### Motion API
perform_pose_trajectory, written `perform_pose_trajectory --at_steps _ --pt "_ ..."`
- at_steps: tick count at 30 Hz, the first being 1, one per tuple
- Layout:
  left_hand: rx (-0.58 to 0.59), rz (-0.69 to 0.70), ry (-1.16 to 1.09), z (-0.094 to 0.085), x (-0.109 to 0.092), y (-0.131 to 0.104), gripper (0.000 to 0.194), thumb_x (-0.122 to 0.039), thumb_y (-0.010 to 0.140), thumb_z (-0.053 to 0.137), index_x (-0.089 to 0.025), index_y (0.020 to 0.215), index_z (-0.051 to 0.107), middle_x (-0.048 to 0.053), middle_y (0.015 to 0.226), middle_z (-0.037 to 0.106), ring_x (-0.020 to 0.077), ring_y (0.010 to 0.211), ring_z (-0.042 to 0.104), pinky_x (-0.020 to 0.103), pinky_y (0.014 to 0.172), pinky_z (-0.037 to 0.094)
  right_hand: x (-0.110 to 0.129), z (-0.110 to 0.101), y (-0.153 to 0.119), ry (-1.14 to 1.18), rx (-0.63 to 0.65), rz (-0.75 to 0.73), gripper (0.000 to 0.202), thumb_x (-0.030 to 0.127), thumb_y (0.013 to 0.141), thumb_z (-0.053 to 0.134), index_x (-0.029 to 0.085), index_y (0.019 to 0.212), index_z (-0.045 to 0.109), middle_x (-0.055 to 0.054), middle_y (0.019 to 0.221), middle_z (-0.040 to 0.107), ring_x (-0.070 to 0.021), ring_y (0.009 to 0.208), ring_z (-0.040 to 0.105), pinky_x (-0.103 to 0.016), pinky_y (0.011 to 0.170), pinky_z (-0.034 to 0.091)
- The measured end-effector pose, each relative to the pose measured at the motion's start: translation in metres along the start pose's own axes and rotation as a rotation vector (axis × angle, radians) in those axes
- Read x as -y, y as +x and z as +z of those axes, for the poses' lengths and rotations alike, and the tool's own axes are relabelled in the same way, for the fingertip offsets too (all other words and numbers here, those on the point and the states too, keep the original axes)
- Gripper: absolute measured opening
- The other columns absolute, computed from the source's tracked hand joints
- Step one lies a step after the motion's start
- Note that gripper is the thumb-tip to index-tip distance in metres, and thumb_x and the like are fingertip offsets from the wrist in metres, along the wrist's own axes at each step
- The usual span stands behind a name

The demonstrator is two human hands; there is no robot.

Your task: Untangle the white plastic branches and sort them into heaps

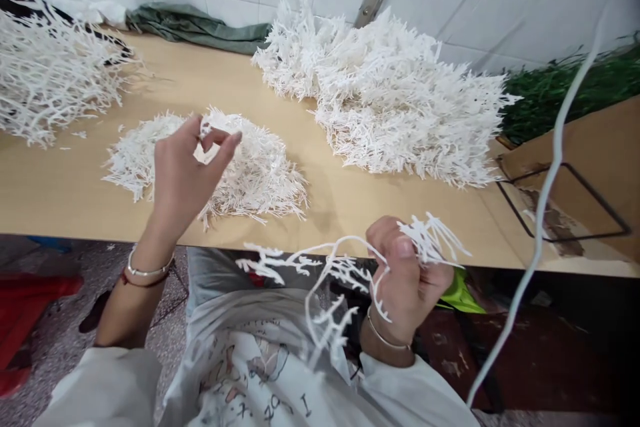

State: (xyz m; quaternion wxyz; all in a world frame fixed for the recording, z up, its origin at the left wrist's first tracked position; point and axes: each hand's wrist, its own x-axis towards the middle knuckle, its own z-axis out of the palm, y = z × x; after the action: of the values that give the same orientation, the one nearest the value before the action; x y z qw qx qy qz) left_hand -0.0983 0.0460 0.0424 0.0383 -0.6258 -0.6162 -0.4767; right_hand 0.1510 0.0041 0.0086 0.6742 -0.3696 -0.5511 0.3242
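Observation:
My right hand (407, 273) is closed around white artificial branch sprigs (433, 237). Short forked tips stick out past its fingers on the right. Thin stems with branching ends (327, 267) dangle from it to the left, beyond the table edge and in front of my shirt. My left hand (183, 173) is over a low heap of small white sprig pieces (260, 173), thumb and forefinger bent together. A small white spot shows at its fingers; whether it is a ring or a sprig piece I cannot tell.
A large pile of white sprigs (400, 100) lies at the back right, and larger white branches (45, 80) at the left. Green cloth (195, 27) runs along the tiled wall. A cardboard box (590, 167), greenery (575, 87) and a hanging white cable (547, 180) are at right.

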Motion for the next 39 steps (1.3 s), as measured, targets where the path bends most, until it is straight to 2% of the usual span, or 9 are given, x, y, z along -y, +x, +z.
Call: perform_pose_trajectory --at_steps 3,8,12,15,18,24,29,34,39 --pt "0.042 -0.023 0.025 -0.002 0.028 0.018 0.025 -0.034 0.098 0.046 -0.015 0.088 0.060 -0.005 0.075 0.051 0.0075 0.072 0.046 0.024 0.072 0.034 0.001 0.006 0.006 -0.050 -0.055 -0.174 0.035 0.025 0.089 0.056 0.017 0.056 0.049 -0.001 0.065 0.048 -0.0149 0.069 0.048 -0.031 0.065 0.035" --pt "0.062 0.030 0.011 -0.004 0.045 0.025 0.030 -0.029 0.101 0.037 -0.013 0.097 0.061 -0.005 0.100 0.061 0.0102 0.104 0.047 0.027 0.099 0.030 -0.003 -0.003 0.010 0.153 0.021 -0.021 0.043 0.036 0.096 0.044 0.018 0.062 0.064 -0.001 0.054 0.062 -0.0144 0.056 0.056 -0.038 0.078 0.040" --pt "0.113 0.045 -0.245 -0.002 0.012 0.008 0.041 -0.039 0.102 0.029 -0.018 0.112 0.063 -0.003 0.120 0.063 0.0146 0.115 0.052 0.036 0.104 0.035 -0.007 -0.008 0.006 0.274 0.166 0.078 0.061 0.041 0.099 0.035 0.018 0.047 0.057 0.001 0.035 0.047 -0.0104 0.041 0.043 -0.033 0.064 0.038" --pt "0.253 0.004 -0.528 0.000 -0.025 -0.013 0.045 -0.045 0.101 0.026 -0.024 0.125 0.058 0.000 0.131 0.058 0.0208 0.124 0.050 0.044 0.105 0.040 -0.008 -0.001 0.000 0.339 0.236 0.120 0.060 0.039 0.099 0.035 0.018 0.045 0.054 0.004 0.033 0.033 -0.0082 0.038 0.032 -0.030 0.056 0.034" --pt "0.474 0.025 -0.681 0.004 -0.049 -0.033 0.050 -0.048 0.100 0.018 -0.031 0.135 0.049 -0.003 0.142 0.048 0.0224 0.134 0.041 0.047 0.113 0.033 -0.008 0.009 -0.008 0.351 0.258 0.139 0.053 0.041 0.098 0.036 0.021 0.062 0.068 0.003 0.040 0.037 -0.0085 0.040 0.032 -0.026 0.049 0.030" --pt "0.738 0.273 -0.696 0.016 -0.056 -0.046 0.050 -0.042 0.100 0.019 -0.031 0.147 0.030 -0.006 0.154 0.029 0.0221 0.144 0.023 0.045 0.122 0.016 -0.006 0.021 -0.019 0.250 0.304 0.214 0.024 0.037 0.091 0.053 0.023 0.090 0.072 0.001 0.058 0.057 -0.0059 0.039 0.030 -0.023 0.041 0.029" --pt "0.848 0.382 -0.612 0.017 -0.055 -0.041 0.050 -0.037 0.100 0.020 -0.025 0.147 0.030 -0.003 0.158 0.017 0.0221 0.146 0.013 0.043 0.122 0.012 -0.005 0.029 -0.020 0.193 0.283 0.224 0.018 0.027 0.087 0.060 0.019 0.071 0.063 0.004 0.053 0.049 -0.0046 0.042 0.029 -0.019 0.043 0.030" --pt "0.864 0.465 -0.518 0.014 -0.054 -0.045 0.053 -0.030 0.100 0.027 -0.020 0.151 0.016 0.004 0.158 0.015 0.0197 0.146 0.016 0.039 0.121 0.017 -0.004 0.033 -0.019 0.048 0.229 0.219 0.024 0.030 0.085 0.061 0.016 0.065 0.060 0.003 0.051 0.049 -0.0058 0.044 0.035 -0.018 0.041 0.032" --pt "0.587 0.391 -0.484 0.012 -0.047 -0.057 0.072 -0.054 0.088 0.052 -0.019 0.145 0.028 0.014 0.143 0.046 0.0275 0.126 0.050 0.041 0.107 0.040 0.000 0.038 -0.019 0.050 0.226 0.226 0.027 0.031 0.084 0.062 0.016 0.062 0.058 0.003 0.052 0.052 -0.0068 0.045 0.042 -0.019 0.043 0.037"
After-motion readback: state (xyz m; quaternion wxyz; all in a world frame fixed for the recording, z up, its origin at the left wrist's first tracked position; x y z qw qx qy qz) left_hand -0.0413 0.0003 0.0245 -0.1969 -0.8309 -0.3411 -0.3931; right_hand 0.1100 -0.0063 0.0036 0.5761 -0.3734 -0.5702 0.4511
